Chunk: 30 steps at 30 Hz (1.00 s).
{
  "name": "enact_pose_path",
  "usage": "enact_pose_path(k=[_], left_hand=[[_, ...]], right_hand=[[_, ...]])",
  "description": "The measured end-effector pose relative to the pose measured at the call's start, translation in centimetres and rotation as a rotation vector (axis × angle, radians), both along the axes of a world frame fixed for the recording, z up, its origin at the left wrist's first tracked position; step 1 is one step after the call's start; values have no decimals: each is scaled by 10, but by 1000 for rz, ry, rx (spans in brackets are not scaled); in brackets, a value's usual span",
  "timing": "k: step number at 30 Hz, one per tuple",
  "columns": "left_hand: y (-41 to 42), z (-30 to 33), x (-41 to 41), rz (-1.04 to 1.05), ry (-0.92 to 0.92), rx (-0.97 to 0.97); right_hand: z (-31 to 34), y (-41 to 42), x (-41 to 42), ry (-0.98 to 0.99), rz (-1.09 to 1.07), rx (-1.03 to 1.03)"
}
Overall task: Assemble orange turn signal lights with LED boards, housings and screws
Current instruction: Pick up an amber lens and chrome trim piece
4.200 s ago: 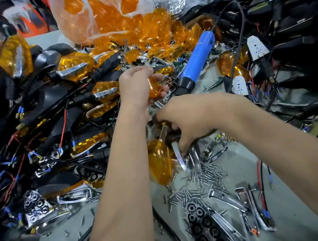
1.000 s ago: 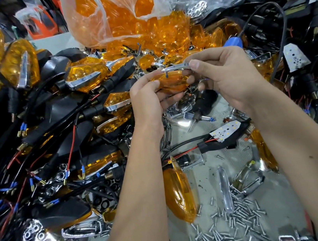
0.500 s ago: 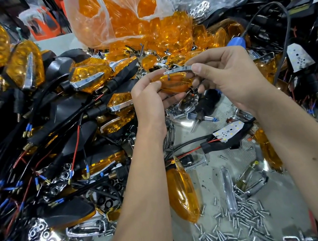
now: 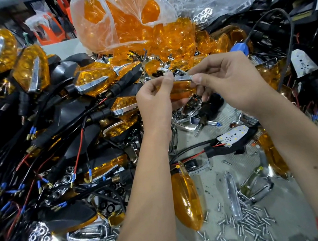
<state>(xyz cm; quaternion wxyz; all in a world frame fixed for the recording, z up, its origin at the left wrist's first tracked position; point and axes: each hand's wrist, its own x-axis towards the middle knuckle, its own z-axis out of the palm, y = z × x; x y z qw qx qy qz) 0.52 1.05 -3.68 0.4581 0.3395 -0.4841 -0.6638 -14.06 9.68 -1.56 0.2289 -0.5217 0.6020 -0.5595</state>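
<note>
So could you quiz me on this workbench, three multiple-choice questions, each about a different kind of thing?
1. Where does the loose pile of screws lie?
A. on the bench near the right forearm
B. inside the clear bag
C. on the far left

2. What colour is the lens held between the hands?
A. red
B. orange
C. clear

3. What is the right hand doing?
A. resting flat on the bench
B. pinching a chrome strip on top of the lens
C. gripping the blue screwdriver

Answers: 1 A, the screws are scattered on the grey bench at the bottom right. 2 B, the lens is orange like those in the bag. 3 B, its fingers pinch the strip while the left hand holds the lens; the screwdriver lies behind the hand.
</note>
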Motion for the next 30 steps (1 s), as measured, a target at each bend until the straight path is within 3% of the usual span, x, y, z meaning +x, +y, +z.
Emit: enact_pose_path(k=[8, 14, 18, 30], left_hand=[[0, 2, 1, 43, 49, 57], [-1, -1, 3, -22, 22, -116], [3, -1, 6, -54, 46, -167], [6, 4, 3, -25, 66, -82]], right_hand=[[-2, -7, -1, 1, -46, -6], [-2, -5, 0, -199, -39, 70], [0, 0, 1, -386, 89, 203], [-2, -6, 9, -368, 61, 175]])
